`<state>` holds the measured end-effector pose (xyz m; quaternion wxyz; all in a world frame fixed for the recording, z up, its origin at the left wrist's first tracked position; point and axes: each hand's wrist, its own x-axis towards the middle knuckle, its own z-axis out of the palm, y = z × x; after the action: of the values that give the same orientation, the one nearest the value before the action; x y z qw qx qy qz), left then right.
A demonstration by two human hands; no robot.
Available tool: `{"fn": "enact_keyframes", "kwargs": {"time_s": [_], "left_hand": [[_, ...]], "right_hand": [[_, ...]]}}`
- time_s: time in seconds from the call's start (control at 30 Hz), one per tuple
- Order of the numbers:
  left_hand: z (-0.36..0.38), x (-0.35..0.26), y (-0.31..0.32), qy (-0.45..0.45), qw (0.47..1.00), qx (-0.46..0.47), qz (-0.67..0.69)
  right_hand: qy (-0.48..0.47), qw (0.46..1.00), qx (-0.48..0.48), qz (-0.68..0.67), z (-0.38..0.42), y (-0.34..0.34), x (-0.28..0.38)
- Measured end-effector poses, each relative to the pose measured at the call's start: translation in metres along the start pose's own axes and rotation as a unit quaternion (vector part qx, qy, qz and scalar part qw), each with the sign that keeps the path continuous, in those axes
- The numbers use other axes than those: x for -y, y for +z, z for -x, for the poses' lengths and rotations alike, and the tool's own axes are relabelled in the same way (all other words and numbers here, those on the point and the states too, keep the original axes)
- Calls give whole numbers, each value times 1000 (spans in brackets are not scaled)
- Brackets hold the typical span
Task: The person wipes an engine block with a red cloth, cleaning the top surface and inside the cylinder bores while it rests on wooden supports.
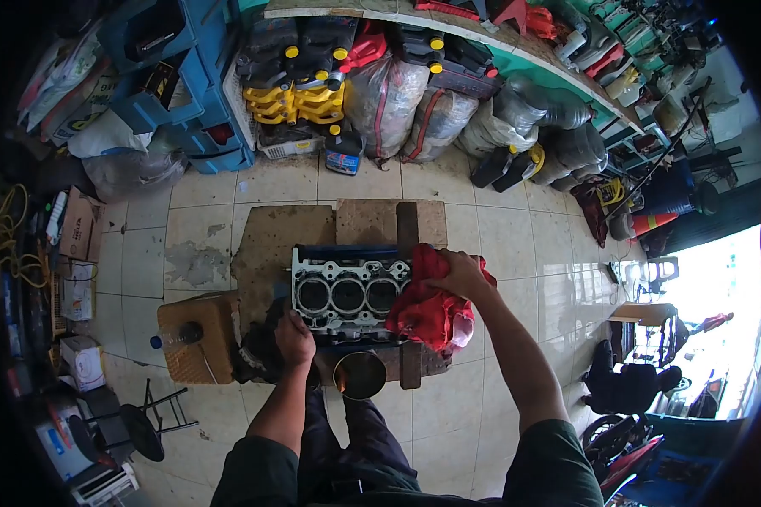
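Observation:
An engine block [347, 317] with three visible round bores lies on cardboard in the middle. At its lower left corner is my left hand [294, 338], its fingers curled against the block's edge; what they hold, if anything, is hidden. My right hand [461, 277] grips a crumpled red cloth [427, 317] that covers the block's right end. Below the block, near my legs, stands a round metal tin [360, 375] with something orange-brown inside.
Cardboard [271, 232] lies under the block. To the left, a brown stool [196, 359] bears a plastic bottle [177, 335]. A small black stool [141, 431] stands lower left. Bottles and sacks [383, 106] line the far wall. A person in dark clothing [626, 384] is at the right.

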<state>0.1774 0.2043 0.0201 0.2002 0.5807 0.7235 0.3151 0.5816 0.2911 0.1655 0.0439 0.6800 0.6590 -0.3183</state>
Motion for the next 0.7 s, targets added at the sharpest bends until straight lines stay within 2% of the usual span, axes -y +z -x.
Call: {"fn": "enact_keyframes", "kwargs": {"time_s": [0.07, 0.1, 0.17, 0.27, 0.33, 0.4, 0.53, 0.6, 0.63, 0.7], "left_hand": [[2, 4, 1, -10, 1000, 9, -10], [1, 6, 1, -17, 999, 26, -18], [4, 8, 0, -24, 998, 43, -27], [1, 4, -1, -15, 999, 42, -12], [1, -4, -1, 12, 1000, -14, 24], [2, -4, -3, 16, 1000, -7, 12], [1, 4, 1, 11, 1000, 2, -16], [3, 7, 0, -3, 999, 19, -37], [2, 6, -1, -10, 998, 34, -51], [5, 5, 0, -4, 999, 24, -45]], "right_hand": [[-31, 990, -137, 4, 2, 23, -9], [-31, 990, -134, 4, 4, 28, -10], [-39, 976, -211, 24, 8, 37, -11], [-8, 973, -229, 8, 16, 40, 0], [4, 971, -240, 18, 21, 44, 9], [14, 967, -252, 27, 23, 39, 15], [-68, 969, -239, 4, 1, 8, 6], [24, 1000, 2, -12, -19, -6, 2], [-15, 1000, 7, -9, -21, -7, 1], [-15, 999, -29, -17, -9, 0, 4]]}}
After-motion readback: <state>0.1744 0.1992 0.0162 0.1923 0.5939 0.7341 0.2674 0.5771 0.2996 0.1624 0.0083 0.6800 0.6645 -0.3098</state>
